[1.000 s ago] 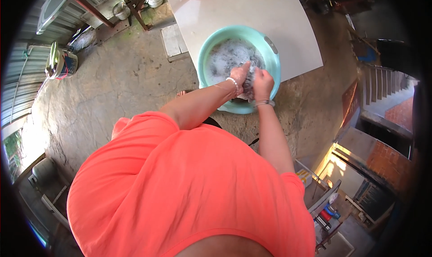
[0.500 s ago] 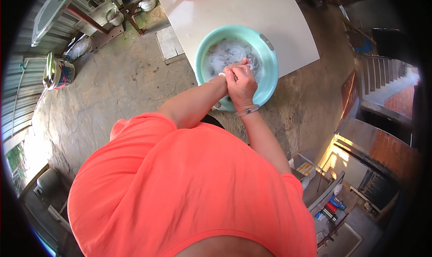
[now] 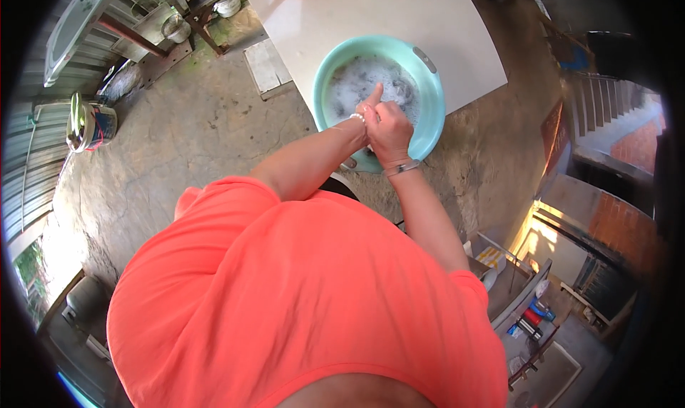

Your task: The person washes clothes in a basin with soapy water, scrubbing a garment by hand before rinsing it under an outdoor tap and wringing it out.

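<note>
One white desk point(image 3: 442, 29) is carrying one teal basin point(image 3: 430, 115) of suds at its near edge, the oval's long axis running left-right across that edge. Two hands are meeting over the basin's near rim: right hand point(image 3: 391, 128) is fisted, contents hidden; left hand point(image 3: 369, 109) is pressing against it, one finger pointing up, its grip unclear.

Right hand: the right hand point(image 3: 391, 128), a second ago apart from the left at the round teal plastic basin's point(image 3: 428, 76) near right rim, now sits closed against it nearer the middle.
Left hand: the left hand point(image 3: 367, 108) now points one finger up over the foamy water point(image 3: 357, 79).
Grip: the dark wet cloth seen earlier is now hidden.
</note>
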A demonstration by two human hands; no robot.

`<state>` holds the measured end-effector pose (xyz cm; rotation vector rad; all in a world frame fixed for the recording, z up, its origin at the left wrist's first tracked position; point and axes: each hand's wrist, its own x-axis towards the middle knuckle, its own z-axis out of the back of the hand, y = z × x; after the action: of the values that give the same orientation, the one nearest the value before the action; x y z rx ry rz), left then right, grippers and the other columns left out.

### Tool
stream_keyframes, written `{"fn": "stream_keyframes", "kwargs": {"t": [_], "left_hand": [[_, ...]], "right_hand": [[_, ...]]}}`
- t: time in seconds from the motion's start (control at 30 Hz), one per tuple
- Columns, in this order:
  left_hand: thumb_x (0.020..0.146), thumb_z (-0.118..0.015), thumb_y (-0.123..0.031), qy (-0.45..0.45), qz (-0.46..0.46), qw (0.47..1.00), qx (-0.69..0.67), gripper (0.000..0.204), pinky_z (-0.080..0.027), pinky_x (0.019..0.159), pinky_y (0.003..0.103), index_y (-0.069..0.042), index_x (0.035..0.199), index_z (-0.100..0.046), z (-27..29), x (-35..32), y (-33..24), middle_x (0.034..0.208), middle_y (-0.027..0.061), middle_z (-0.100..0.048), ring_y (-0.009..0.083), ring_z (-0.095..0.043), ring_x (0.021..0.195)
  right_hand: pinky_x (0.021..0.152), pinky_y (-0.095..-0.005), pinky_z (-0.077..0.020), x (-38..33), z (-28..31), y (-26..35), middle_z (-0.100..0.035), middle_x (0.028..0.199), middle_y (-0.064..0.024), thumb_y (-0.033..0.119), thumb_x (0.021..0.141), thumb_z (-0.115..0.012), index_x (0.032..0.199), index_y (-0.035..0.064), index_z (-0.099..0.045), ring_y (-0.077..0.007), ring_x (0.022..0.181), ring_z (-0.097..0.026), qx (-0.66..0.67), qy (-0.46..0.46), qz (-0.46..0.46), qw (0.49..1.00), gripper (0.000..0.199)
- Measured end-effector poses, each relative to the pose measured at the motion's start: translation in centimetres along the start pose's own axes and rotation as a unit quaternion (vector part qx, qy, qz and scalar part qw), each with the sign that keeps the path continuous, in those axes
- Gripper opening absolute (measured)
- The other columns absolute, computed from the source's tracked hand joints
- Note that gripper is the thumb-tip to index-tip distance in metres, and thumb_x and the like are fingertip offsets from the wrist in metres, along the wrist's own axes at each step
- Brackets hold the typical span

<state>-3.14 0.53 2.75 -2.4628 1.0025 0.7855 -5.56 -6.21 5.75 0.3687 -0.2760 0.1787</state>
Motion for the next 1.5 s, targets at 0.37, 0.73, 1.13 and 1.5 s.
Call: {"fn": "stream_keyframes", "kwargs": {"t": [0.37, 0.73, 1.13, 1.5], "left_hand": [[0.072, -0.063, -0.024, -0.126, -0.181, 0.965, 0.144, 0.023, -0.041, 0.052, 0.028, -0.004, 0.077, -0.052, -1.8, 4.8, -4.4, 0.065, 0.0044, -0.051, 0.0150, -0.049, 0.057], [0.067, -0.058, -0.017, -0.024, -0.412, 0.316, 0.854, 0.045, -0.030, 0.088, 0.048, -0.015, 0.110, -0.046, 1.4, 7.5, -4.8, 0.122, 0.0118, -0.036, 0.0311, -0.033, 0.112], [0.063, -0.044, 0.000, -0.063, -0.193, 0.393, 0.897, 0.072, -0.043, 0.074, 0.035, -0.014, 0.129, -0.018, 6.9, 10.5, -2.6, 0.125, 0.0109, -0.033, 0.0329, -0.048, 0.095], [0.076, -0.044, -0.017, -0.119, -0.054, 0.377, 0.917, 0.024, -0.043, 0.070, 0.037, -0.011, 0.099, -0.050, 3.6, 10.1, -3.7, 0.091, 0.0120, -0.057, 0.0276, -0.055, 0.080]], "right_hand": [[0.049, -0.0324, -0.0369, 2.3, -0.5, -14.9, -0.047, 0.047, -0.0144, 0.037, 0.074, -0.055, 0.058, -0.0030, -0.055, -0.0172, 0.047, -0.045, 0.260, 0.086, -0.351, 0.895, 0.043], [0.092, -0.0515, -0.0191, 1.0, -6.7, -9.3, -0.027, 0.127, -0.0142, 0.033, 0.070, -0.055, 0.126, 0.0166, -0.026, -0.0331, 0.117, -0.023, -0.014, 0.171, -0.143, 0.975, 0.066], [0.085, -0.0431, -0.0341, 1.5, -7.2, -8.2, -0.037, 0.117, -0.0171, 0.011, 0.070, -0.047, 0.130, 0.0114, -0.012, -0.0321, 0.105, -0.041, -0.027, 0.390, -0.192, 0.900, 0.069], [0.074, -0.0447, -0.0393, 0.7, -9.6, -12.4, -0.056, 0.085, -0.0201, 0.018, 0.075, -0.040, 0.094, 0.0046, -0.052, -0.0362, 0.083, -0.052, 0.063, 0.366, -0.176, 0.912, 0.026]]}}
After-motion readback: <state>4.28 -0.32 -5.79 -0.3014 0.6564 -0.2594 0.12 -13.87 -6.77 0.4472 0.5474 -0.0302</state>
